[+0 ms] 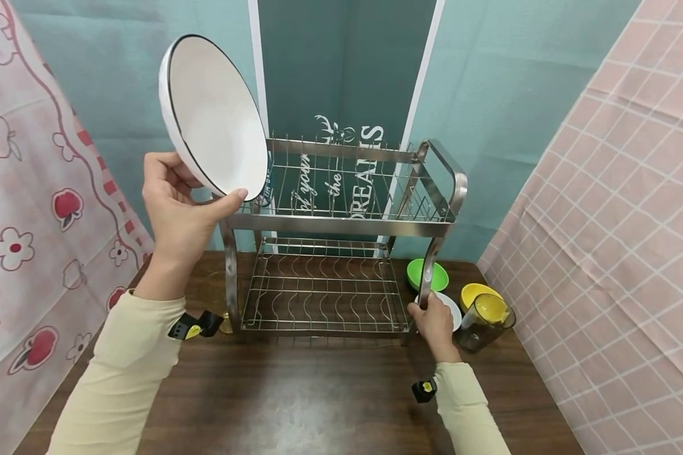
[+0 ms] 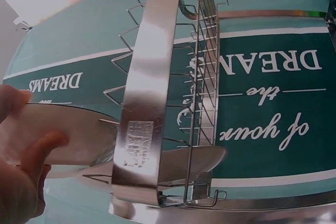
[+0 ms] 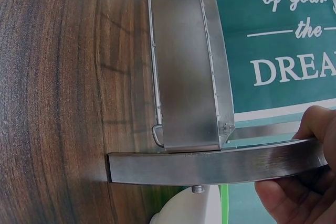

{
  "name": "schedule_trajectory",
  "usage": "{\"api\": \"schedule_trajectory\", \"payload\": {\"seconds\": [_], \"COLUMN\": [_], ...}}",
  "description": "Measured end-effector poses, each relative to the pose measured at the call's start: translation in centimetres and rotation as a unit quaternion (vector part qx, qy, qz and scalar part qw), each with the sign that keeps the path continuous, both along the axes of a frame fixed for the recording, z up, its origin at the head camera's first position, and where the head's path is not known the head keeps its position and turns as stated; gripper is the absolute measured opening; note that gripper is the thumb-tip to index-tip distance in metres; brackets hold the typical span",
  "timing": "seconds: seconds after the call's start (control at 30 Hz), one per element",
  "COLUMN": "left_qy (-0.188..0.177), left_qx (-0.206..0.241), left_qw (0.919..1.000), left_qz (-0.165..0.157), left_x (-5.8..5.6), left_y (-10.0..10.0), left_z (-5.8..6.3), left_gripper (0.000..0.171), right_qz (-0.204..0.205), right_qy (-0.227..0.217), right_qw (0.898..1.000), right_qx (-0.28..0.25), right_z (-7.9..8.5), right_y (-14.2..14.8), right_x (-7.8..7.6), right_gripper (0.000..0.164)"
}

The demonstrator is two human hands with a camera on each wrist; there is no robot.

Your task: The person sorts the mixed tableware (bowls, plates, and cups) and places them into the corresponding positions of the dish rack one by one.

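Note:
My left hand holds a white bowl with a dark rim, thumb on the rim and fingers behind it. The bowl is tilted on edge at the left end of the upper tier of a two-tier metal dish rack. In the left wrist view, the bowl is beside the rack's end bar; whether it touches the wires I cannot tell. Low on the rack's right side, my right hand grips the front leg. A rounded edge behind the bowl is mostly hidden.
Right of the rack are a green bowl, a white dish partly behind my hand, a yellow bowl and a clear glass cup. The rack stands on a brown wooden table, with cloth hangings on three sides.

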State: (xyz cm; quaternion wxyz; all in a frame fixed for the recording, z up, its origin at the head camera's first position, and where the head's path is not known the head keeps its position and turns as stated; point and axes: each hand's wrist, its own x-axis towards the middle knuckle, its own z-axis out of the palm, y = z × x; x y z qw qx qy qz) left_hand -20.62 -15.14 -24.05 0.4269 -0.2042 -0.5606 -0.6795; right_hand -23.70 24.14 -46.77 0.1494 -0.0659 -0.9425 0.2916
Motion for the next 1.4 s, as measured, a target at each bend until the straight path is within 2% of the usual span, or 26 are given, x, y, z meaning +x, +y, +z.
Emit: {"api": "schedule_trajectory", "payload": {"seconds": [0.23,0.6,0.93,1.03,1.2,1.27,1.4], "left_qy": [0.025,0.007,0.002,-0.014,-0.075,-0.088,-0.103], "left_qx": [-0.047,-0.025,-0.058,-0.062,-0.068,-0.077,-0.09], "left_qw": [0.998,0.9991,0.9956,0.9948,0.9903,0.9878,0.9845], "left_qz": [0.033,0.033,0.073,0.079,0.094,0.103,0.11], "left_x": [-0.8,-1.9,-3.1,-2.9,-1.3,-0.9,-0.8], "left_y": [0.4,0.8,0.6,0.8,1.7,1.9,1.8], "left_z": [-0.3,-0.5,-0.7,-0.3,1.2,1.6,1.9], "left_gripper": [0.058,0.063,0.062,0.061,0.058,0.058,0.057], "right_qz": [-0.001,-0.004,-0.002,-0.003,-0.001,0.001,0.002], "right_qy": [0.005,0.01,0.014,0.016,0.013,0.01,0.011], "right_qw": [1.0,1.0,1.0,1.0,1.0,1.0,1.0], "right_qx": [0.007,0.005,0.003,0.003,0.002,0.001,0.0], "right_z": [0.2,0.0,-0.1,-0.1,-0.2,-0.3,-0.4], "right_y": [0.1,0.0,0.1,0.0,0.0,0.1,0.1], "right_x": [0.1,0.1,0.1,0.1,0.0,0.0,-0.1], "right_gripper": [0.018,0.017,0.017,0.017,0.016,0.016,0.016]}}
